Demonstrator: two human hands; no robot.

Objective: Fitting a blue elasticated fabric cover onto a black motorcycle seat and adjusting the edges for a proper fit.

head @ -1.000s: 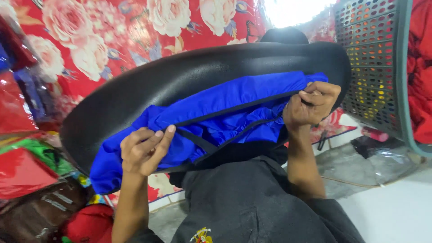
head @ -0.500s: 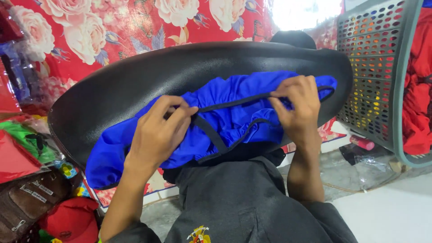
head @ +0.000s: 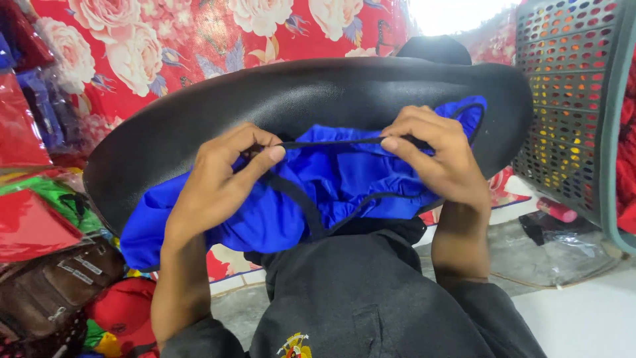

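A bright blue cloth bag with black straps lies bunched on a long black curved board across my lap. My left hand pinches the black strap at the bag's upper edge, fingers closed on it. My right hand grips the same strap further right, so the strap runs taut between both hands. A second black strap crosses the blue fabric below. The bag's right end is hidden under my right hand.
A red flowered cloth hangs behind the board. Packets of red and green fabric and a brown bag are piled at the left. A grey perforated plastic basket stands at the right, with clear plastic wrap on the floor.
Both hands have come closer together along the upper strap and pulled it straight. The blue bag is gathered more tightly between them than before.
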